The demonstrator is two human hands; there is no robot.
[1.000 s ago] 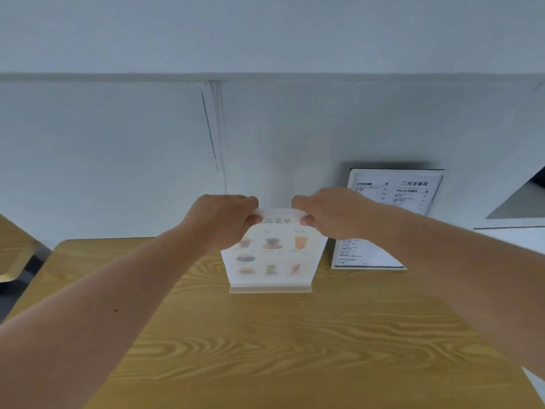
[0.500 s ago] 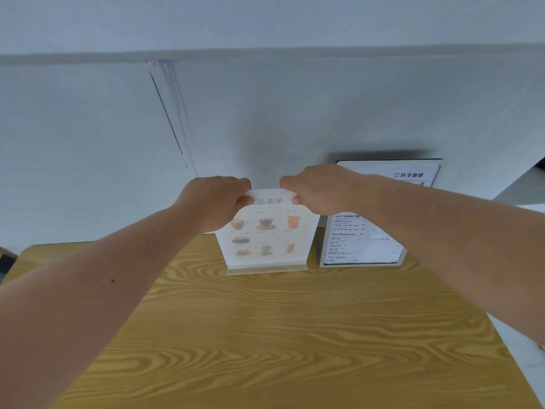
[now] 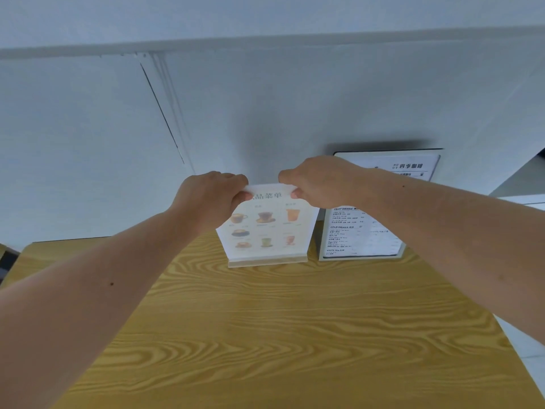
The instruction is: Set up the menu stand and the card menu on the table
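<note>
A white menu stand (image 3: 267, 231) printed with several drink pictures stands upright in a pale wooden base (image 3: 267, 262) at the far side of the wooden table (image 3: 280, 335). My left hand (image 3: 209, 200) pinches its top left corner and my right hand (image 3: 318, 181) pinches its top right corner. To its right a black-framed card menu (image 3: 362, 234) with text lists leans against the white wall; my right forearm hides its middle part.
The white wall (image 3: 265, 113) rises directly behind both menus. The table's right edge drops to a light floor (image 3: 528, 346). A dark gap shows past the table's left corner (image 3: 7, 261).
Both hands keep hold of the stand's top corners. The view has shifted left and down a little, so the stand and card menu sit slightly higher and further right in the frame.
</note>
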